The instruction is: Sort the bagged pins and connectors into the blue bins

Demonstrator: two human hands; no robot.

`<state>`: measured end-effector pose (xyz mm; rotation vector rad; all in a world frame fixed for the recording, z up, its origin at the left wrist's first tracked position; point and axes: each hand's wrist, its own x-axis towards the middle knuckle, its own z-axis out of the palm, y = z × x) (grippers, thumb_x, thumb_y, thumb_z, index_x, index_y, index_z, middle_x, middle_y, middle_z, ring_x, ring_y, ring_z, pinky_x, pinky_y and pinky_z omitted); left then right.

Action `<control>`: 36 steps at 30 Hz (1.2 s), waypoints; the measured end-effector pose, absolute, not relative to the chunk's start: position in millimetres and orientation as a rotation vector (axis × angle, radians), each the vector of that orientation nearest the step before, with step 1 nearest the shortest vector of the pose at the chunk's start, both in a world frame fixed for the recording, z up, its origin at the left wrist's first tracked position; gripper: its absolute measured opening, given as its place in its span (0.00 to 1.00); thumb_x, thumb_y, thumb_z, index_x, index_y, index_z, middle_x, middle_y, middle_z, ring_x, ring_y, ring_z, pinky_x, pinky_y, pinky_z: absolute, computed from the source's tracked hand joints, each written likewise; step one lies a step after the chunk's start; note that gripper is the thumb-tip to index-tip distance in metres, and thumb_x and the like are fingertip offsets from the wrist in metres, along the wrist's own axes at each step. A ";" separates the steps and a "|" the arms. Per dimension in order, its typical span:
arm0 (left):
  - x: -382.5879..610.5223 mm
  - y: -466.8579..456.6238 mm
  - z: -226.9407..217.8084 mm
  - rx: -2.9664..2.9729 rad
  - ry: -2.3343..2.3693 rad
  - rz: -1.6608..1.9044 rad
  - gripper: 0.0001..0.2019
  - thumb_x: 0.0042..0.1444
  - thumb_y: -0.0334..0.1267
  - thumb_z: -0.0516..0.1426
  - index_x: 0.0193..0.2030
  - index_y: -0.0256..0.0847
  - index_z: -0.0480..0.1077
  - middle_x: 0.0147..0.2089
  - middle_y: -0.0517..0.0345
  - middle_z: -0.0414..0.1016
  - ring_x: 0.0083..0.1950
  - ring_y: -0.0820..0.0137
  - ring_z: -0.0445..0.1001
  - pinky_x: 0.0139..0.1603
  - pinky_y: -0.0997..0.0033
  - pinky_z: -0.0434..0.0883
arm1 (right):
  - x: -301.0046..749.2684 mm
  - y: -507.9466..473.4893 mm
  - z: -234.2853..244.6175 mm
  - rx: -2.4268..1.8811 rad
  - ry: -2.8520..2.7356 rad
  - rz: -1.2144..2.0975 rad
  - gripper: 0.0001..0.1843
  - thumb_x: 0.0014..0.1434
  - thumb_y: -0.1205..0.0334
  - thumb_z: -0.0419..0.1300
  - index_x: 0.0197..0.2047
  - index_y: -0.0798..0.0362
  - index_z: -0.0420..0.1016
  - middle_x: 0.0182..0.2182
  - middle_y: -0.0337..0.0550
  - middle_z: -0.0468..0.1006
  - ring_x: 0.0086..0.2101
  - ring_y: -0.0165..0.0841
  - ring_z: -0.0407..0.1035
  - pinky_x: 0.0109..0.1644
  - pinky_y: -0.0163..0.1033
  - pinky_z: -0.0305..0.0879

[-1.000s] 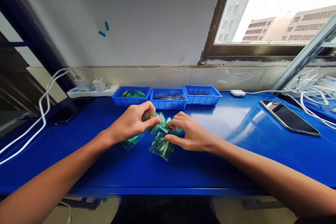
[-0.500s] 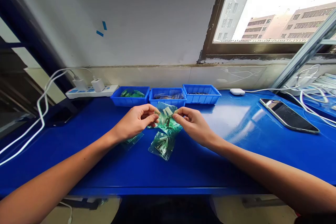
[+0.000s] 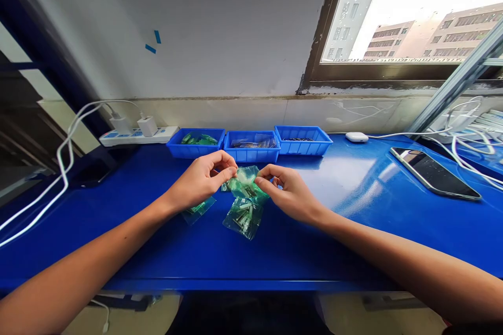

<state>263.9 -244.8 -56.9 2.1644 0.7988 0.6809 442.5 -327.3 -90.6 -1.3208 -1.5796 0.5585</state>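
Between my hands is a small green-tinted clear plastic bag (image 3: 247, 182) with small parts inside. My left hand (image 3: 206, 178) pinches its left edge between thumb and finger. At the bag's right edge, my right hand (image 3: 286, 188) pinches it the same way. Just below lies another plastic bag (image 3: 244, 217) with white and metal pieces in it, flat on the table. A further bag (image 3: 198, 210) lies beneath my left hand and is partly hidden by it. Part of one more bag (image 3: 225, 186) shows beside my left fingertips.
Three blue bins stand along the back: one with green pieces (image 3: 173, 151), one with flat clear packets (image 3: 251, 155), one with small dark parts (image 3: 306, 148). A power strip (image 3: 165, 135) sits left. A white case (image 3: 357, 137) and a phone (image 3: 436, 172) lie right.
The bag between my hands has tipped and dropped slightly; its white pieces no longer show clearly. Both hands keep their pinch. The whole view has shifted a little.
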 end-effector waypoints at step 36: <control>265.7 -253.4 -55.3 2.123 0.779 0.713 0.12 0.55 0.45 0.55 0.39 0.39 0.73 0.33 0.57 0.75 0.33 0.70 0.72 0.33 0.73 0.69 | 441.4 -321.7 -102.2 -1.221 -1.529 0.575 0.05 0.53 0.64 0.54 0.35 0.52 0.61 0.28 0.39 0.73 0.29 0.29 0.69 0.29 0.34 0.63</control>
